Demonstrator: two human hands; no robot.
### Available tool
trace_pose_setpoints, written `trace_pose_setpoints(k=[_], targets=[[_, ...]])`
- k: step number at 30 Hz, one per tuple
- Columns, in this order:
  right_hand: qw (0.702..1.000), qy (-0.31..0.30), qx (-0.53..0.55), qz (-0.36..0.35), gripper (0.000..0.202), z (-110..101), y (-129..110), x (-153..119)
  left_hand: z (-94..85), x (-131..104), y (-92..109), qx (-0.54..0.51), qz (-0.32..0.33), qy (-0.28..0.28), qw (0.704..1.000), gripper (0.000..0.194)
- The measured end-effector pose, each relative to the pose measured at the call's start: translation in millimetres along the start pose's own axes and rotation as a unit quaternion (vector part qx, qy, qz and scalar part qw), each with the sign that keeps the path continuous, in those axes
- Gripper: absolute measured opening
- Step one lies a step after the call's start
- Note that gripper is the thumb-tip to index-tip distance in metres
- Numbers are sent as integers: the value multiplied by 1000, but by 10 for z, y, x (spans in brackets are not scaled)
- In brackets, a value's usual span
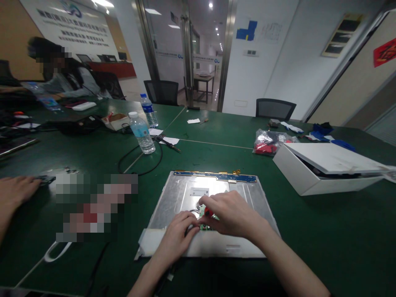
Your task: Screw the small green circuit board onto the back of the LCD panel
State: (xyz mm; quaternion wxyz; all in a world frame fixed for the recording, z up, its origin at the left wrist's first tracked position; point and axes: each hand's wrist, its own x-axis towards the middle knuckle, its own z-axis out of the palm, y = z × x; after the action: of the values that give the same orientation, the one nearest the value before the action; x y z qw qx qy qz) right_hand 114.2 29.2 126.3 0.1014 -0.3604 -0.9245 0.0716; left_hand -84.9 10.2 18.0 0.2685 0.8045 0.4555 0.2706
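Observation:
On the table in front of me lies a flat silver display panel (247, 202) with a blue circuit strip (213, 176) along its far edge. A small green circuit board (202, 227) shows between my hands, partly covered by them. My right hand (233, 212) is closed round a red-handled tool (208, 212) above that board; the tip is hidden, so its kind cannot be told. My left hand (179, 233) rests at the board's left side with fingers closed together. A dark cable (188, 227) shows at these fingers, but their exact grip is hidden.
Water bottles (142, 134) and a black cable (123, 156) are at the left back. On the right sit a white box (321, 169) and a plastic bag with red items (267, 142). Another person's hand (20, 189) is at far left; another person sits beyond.

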Motion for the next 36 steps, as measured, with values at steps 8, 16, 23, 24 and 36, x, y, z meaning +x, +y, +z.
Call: trace_pose_setpoints(k=[8, 16, 23, 24, 36], targets=[[999, -3, 36, -24, 22, -75, -6, -22, 2, 4, 8, -2, 8, 5, 1000, 13], [1000, -4, -3, 7, 20, -39, 17, -6, 9, 1, -18, -5, 4, -1, 1000, 14], [999, -7, 44, -22, 25, -92, 9, -29, 1, 0, -2, -11, 2, -2, 1000, 15], [999, -7, 36, -15, 23, -74, 9, -22, -3, 1, 2, -10, 0, -2, 1000, 15], [998, -19, 59, -27, 26, -125, 13, -44, 0, 0, 4, -10, -2, -2, 1000, 14]])
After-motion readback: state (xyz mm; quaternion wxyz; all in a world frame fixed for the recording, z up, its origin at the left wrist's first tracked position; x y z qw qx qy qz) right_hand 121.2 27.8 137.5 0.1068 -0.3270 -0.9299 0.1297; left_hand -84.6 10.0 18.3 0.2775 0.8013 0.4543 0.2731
